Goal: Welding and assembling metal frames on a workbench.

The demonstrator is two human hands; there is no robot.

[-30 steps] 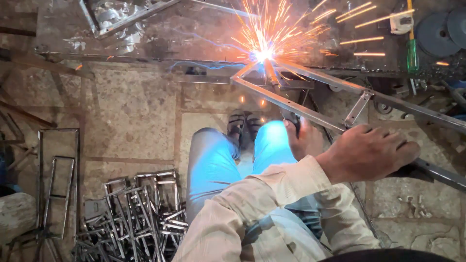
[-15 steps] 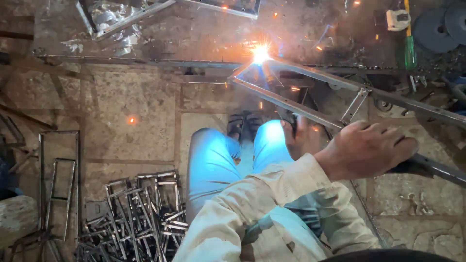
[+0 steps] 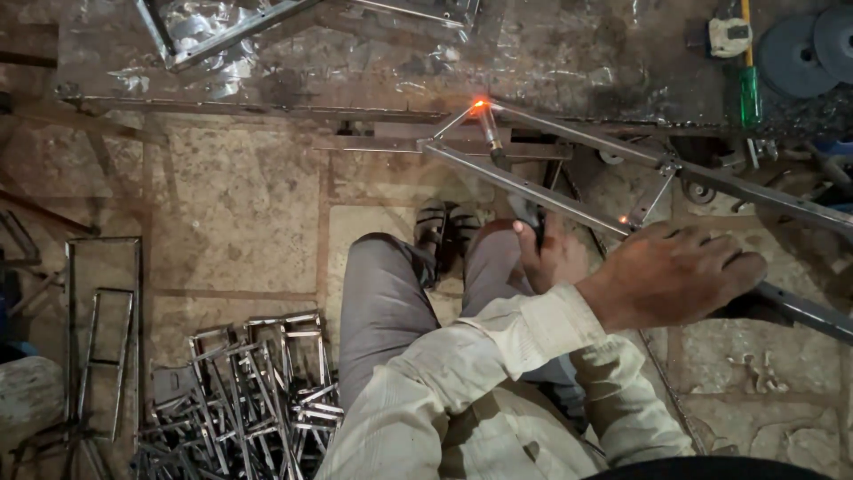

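Above the floor, left hand [image 3: 671,276] presses frame [image 3: 533,188], apparently.

Single head-worn view, steeply downward, close over lap, floor [image 3: 240,213] beyond.

— What's in hand?

— A long frame of thin grey steel bars [image 3: 569,169], two rails meeting in a point, short struts bracing them farther right. It lies tilted, point at the edge of the scorched metal surface [image 3: 355,80], the rest running down and right.

— And at the point?

— A thin welding rod in a dark holder [image 3: 511,182] touches there; the joint glows orange. The frame's far end passes under the left hand [image 3: 671,276].
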